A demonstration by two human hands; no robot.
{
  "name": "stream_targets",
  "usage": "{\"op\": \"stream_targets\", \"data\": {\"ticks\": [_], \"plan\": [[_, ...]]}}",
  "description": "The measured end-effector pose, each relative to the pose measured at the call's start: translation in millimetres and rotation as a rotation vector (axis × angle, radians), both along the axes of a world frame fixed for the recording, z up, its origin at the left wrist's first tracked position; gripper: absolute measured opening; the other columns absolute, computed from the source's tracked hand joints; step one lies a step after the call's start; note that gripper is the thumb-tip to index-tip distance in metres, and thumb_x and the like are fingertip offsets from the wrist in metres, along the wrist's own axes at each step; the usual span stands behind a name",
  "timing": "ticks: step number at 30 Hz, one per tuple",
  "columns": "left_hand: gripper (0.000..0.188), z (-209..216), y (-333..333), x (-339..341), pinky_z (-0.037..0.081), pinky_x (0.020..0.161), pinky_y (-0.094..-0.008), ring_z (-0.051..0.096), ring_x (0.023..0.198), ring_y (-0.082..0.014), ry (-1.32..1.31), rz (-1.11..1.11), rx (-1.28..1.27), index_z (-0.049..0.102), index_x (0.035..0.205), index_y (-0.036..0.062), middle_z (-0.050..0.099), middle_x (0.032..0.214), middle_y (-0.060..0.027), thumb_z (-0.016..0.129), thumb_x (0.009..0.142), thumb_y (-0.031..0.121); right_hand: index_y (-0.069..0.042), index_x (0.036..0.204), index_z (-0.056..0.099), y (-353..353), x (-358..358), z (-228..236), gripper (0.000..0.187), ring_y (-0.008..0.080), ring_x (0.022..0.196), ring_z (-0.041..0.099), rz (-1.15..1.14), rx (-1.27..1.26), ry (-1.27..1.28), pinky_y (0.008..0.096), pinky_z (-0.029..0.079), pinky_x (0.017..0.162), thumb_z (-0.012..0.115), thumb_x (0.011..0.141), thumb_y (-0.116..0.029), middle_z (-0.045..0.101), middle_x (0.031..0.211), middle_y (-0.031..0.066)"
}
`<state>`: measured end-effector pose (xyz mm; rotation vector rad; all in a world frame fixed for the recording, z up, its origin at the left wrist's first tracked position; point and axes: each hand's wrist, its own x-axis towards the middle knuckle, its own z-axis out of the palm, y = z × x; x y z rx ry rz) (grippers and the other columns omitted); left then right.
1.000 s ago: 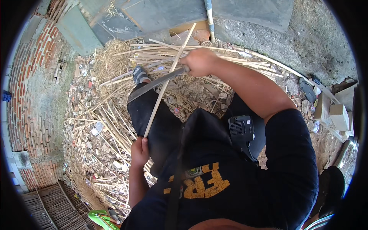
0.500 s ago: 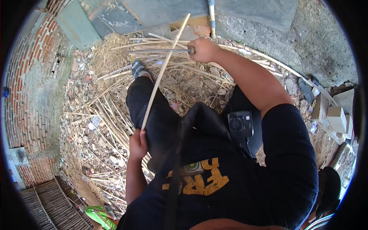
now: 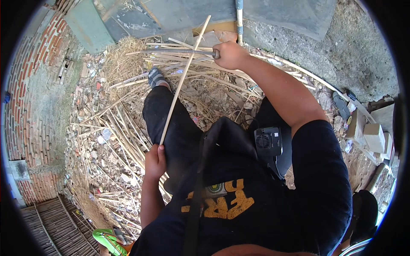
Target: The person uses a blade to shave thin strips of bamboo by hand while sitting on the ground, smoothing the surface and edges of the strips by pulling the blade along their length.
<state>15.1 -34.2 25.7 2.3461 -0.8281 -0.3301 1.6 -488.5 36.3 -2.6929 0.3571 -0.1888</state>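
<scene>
The right hand (image 3: 232, 55) now has the long knife (image 3: 171, 51) turned nearly level, its blade seen as a thin line; a second ago the blade slanted down toward the near left, its broad side showing, and reached over the leg in black trousers (image 3: 168, 113). That appears to present the blade's narrow side to the pale strip (image 3: 179, 87), crossing it nearer the far end. Whether the two touch there cannot be told. The strip runs unbroken past the crossing, so it does not look severed.

The strip's far end has also moved up and leftward, toward the grey panels (image 3: 188, 15) at the far edge of the rubble-strewn ground (image 3: 92, 155). It slants over the same leg to the left hand (image 3: 155, 162), whose grip is closed on its near end, thumb along the top; that hand has hardly shifted. The right grip is wrapped fully around the knife's handle (image 3: 216, 54).

Loose strips (image 3: 124, 134) lie on the ground beside the leg, and more (image 3: 230, 81) spread along its far edge, beyond the foot (image 3: 158, 77). Since half a second ago, little else differs.
</scene>
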Motion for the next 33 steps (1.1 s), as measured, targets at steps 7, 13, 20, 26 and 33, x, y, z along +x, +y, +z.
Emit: {"op": "stream_targets", "data": {"ticks": [7,13,20,26,33], "plan": [[0.041,4,4,-3,0.037,0.052,-0.0453,0.050,0.052,-0.0401,-0.002,0.021,0.064,0.048,0.076,0.0007,0.049,0.057,-0.0211,0.044,0.106,0.029,-0.011,0.099,0.068,26,-11,26,0.024,0.0343,0.082,0.070,0.124,-0.101,0.069,0.0469,0.057,0.074,0.066,0.078,-0.021,0.071,0.085,0.0149],[0.040,-2,0,-2,0.038,0.051,-0.0459,0.052,0.053,-0.0419,-0.025,0.014,0.017,0.049,0.077,0.0009,0.050,0.057,-0.0211,0.046,0.105,0.029,-0.013,0.101,0.071,0,2,14,0.025,0.0322,0.091,0.070,-0.013,0.045,0.011,0.0464,0.056,0.080,0.062,0.080,-0.022,0.072,0.093,0.0126],[0.041,4,4,-4,0.039,0.052,-0.0461,0.053,0.054,-0.0424,0.015,0.035,0.066,0.050,0.077,0.0008,0.051,0.057,-0.0215,0.047,0.104,0.031,-0.014,0.099,0.069,10,-8,22,0.021,0.0314,0.092,0.070,0.014,-0.133,0.069,0.0453,0.057,0.079,0.063,0.080,-0.021,0.072,0.093,0.0110],[0.041,3,4,0,0.039,0.052,-0.0471,0.053,0.055,-0.0448,-0.059,0.017,0.047,0.049,0.076,0.0008,0.051,0.058,-0.0227,0.047,0.105,0.029,-0.015,0.101,0.068,51,-11,47,0.018,0.0272,0.093,0.071,0.225,-0.277,0.224,0.0451,0.057,0.081,0.063,0.084,-0.020,0.072,0.098,0.0087],[0.040,-2,7,-1,0.040,0.052,-0.0467,0.054,0.056,-0.0441,-0.076,0.006,0.032,0.050,0.076,0.0006,0.052,0.059,-0.0234,0.049,0.103,0.029,-0.013,0.099,0.069,-30,-13,23,0.020,0.0316,0.092,0.070,-0.314,0.040,0.000,0.0443,0.057,0.084,0.058,0.084,-0.020,0.073,0.101,0.0126]]}}
